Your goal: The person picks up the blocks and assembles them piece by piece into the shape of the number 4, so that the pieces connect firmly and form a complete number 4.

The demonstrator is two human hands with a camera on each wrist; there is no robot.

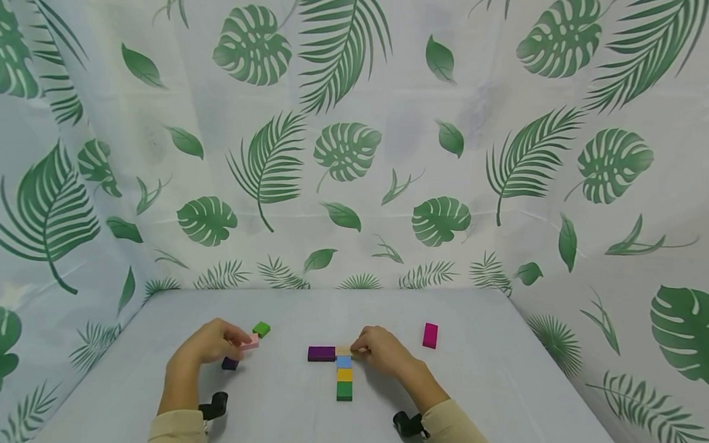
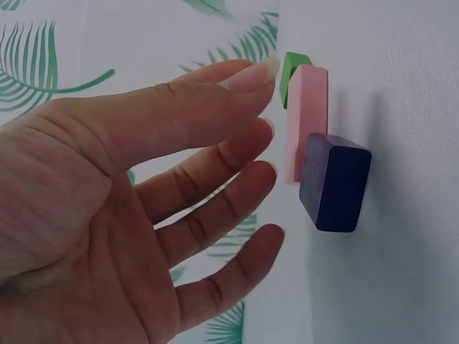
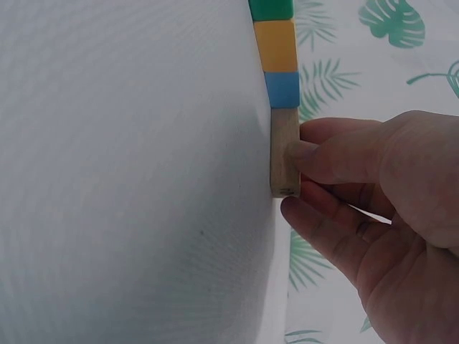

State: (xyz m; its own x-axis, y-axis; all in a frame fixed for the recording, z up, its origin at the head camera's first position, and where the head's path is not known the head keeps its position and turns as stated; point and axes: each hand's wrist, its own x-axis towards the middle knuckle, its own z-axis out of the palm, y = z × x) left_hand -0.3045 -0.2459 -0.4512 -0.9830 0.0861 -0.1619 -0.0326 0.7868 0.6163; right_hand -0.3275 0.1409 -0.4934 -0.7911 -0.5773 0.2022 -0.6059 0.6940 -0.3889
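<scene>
My left hand (image 1: 213,340) hovers over the left side of the table, thumb and fingers apart and lightly bent. Just beyond its fingertips in the left wrist view stand a pink block (image 2: 308,118), a dark blue block (image 2: 343,185) and a light green block (image 2: 292,72). My right hand (image 1: 386,351) pinches a plain wooden block (image 3: 284,147) between thumb and fingers. One end of that block meets a light blue block (image 3: 282,89), which heads a row with a yellow block (image 3: 277,46) and a green block (image 3: 272,8). A purple block (image 1: 321,354) lies at the left of the wooden one.
A magenta block (image 1: 430,335) lies alone on the white-covered table (image 1: 489,406), farther back on the right. Leaf-printed cloth (image 1: 394,176) hangs behind the table and along both sides. Each wrist wears a black camera, the left one (image 1: 215,406) near the table surface.
</scene>
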